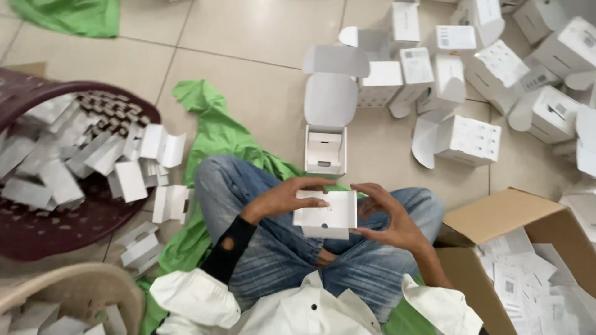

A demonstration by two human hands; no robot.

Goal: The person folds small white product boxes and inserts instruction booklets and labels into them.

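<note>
Fingertips of both hands pinch a small white cardboard box (327, 214) from either side, holding it flat above the lap. The left hand (282, 198) curls over its left edge and top, thumb and fingers closed on the smooth card; the right hand (388, 217) grips the right edge, fingers spread and bent around the corner. Below lie crossed legs in faded, creased blue jeans (279, 248), over a crumpled green cloth (214, 133) on glossy beige floor tiles (248, 37). Just ahead of the knees stands an open white box (326, 146) with a rounded lid flap raised. More such boxes (472, 74) lie scattered to the right. A maroon perforated plastic basket (37, 217) at left brims with folded white card inserts, and a brown corrugated carton (496, 214) at right holds printed paper leaflets.
</note>
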